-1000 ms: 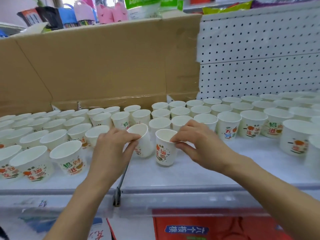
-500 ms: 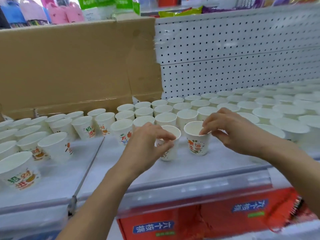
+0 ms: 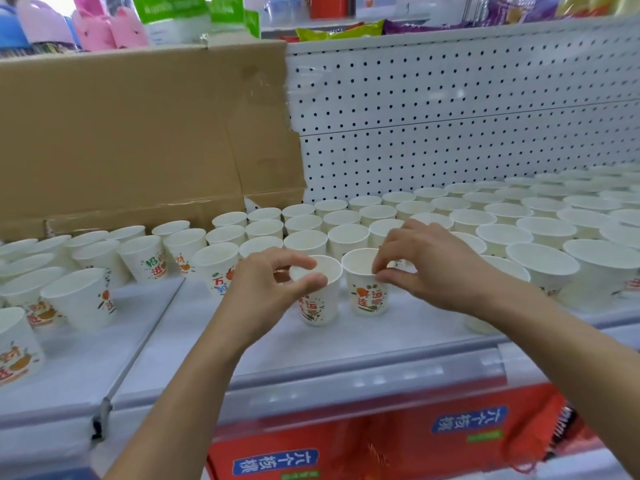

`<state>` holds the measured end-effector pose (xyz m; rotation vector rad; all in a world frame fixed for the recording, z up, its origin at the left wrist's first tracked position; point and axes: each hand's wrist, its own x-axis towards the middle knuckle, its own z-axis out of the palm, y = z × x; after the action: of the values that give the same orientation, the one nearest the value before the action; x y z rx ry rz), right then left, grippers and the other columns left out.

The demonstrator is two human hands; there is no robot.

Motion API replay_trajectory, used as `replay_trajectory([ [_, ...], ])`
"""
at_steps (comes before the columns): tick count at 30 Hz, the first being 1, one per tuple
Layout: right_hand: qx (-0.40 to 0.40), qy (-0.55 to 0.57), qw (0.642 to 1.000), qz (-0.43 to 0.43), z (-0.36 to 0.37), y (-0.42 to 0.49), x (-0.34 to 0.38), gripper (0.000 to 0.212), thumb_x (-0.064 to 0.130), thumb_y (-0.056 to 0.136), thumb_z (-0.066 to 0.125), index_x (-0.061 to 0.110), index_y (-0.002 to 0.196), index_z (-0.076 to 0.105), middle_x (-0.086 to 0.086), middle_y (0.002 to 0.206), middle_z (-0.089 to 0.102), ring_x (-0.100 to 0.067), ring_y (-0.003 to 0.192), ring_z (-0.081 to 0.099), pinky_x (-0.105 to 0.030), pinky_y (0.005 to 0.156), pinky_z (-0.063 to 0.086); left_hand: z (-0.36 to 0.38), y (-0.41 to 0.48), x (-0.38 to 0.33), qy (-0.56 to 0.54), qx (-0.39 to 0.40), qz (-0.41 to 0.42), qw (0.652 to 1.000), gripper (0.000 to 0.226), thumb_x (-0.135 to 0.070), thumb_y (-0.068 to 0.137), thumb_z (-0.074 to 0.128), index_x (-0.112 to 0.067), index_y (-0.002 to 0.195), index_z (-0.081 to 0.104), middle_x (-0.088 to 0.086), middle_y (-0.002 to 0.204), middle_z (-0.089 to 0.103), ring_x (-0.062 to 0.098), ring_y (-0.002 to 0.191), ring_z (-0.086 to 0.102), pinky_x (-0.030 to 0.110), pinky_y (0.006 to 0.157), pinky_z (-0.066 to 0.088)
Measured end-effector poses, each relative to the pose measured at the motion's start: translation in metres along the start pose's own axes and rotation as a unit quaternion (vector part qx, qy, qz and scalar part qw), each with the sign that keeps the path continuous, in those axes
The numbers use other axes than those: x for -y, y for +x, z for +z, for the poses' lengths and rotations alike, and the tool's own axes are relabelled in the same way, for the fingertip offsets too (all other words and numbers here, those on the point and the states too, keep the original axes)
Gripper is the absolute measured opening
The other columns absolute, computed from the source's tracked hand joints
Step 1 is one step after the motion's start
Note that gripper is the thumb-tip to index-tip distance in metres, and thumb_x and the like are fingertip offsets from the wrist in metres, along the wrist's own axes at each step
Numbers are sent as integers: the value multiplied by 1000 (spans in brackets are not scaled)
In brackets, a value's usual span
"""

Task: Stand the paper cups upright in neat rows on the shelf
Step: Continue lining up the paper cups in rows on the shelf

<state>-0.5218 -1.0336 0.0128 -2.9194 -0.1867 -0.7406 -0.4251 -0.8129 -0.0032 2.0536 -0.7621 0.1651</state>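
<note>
Two upright cups side by side, left grip (image 3: 277, 285) pinching left cup (image 3: 320, 299) rim, right grip (image 3: 426, 268) pinching right cup (image 3: 367, 292) rim

— On the shelf (image 3: 346, 344)? 
— Rows of paper cups (image 3: 346, 233), upright, packed close from the middle back to the far right; looser rows at left (image 3: 86, 251).
— In front of those rows? 
— Two cups side by side, near the front edge: left cup (image 3: 320, 303) pinched at the rim by the left hand (image 3: 273, 289), right cup (image 3: 367, 292) pinched at the rim by the right hand (image 3: 426, 268).
— Behind everything? 
— Cardboard sheet (image 3: 138, 140) leaning at back left, pegboard panel (image 3: 467, 116) at back right.
— Below the shelf? 
— Packaged goods (image 3: 381, 441).
</note>
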Motion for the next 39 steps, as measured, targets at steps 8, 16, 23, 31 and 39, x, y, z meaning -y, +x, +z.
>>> replay_trajectory([
  [8,14,-32,999,15,-20,-12,-32,6,36,88,64,33,90,69,15,90,62,-11,94,48,-31,84,35,37,10,-20,57,-16,20,998,36,-55,72,73,-29,96,73,-19,93,63,-1,83,58,21,72,48],
  [16,25,-43,998,25,-16,-4,-42,7,36,90,61,33,92,68,15,90,62,-9,96,46,-28,83,30,36,13,-14,16,25,35,999,26,-45,82,67,-29,102,74,-15,104,66,-1,94,57,19,75,43],
  [23,49,-45,997,27,-23,-3,-44,8,30,90,62,31,93,69,15,89,61,-10,95,48,-27,82,32,46,18,-25,56,-8,25,998,30,-44,77,75,-26,101,74,-16,99,68,-3,88,58,24,79,50],
  [31,61,-38,996,48,-24,-2,-45,13,25,91,60,31,98,69,12,94,62,-14,99,51,-33,85,42,60,20,-31,118,-41,16,992,34,-52,78,71,-28,101,72,-12,104,69,3,87,58,35,80,52],
  [39,-14,-17,1000,15,-12,0,-23,29,37,88,62,31,116,65,7,122,58,-19,115,47,-38,93,37,48,4,-19,90,-39,58,993,42,-52,83,63,-31,119,64,-14,127,57,4,114,51,35,96,47],
])
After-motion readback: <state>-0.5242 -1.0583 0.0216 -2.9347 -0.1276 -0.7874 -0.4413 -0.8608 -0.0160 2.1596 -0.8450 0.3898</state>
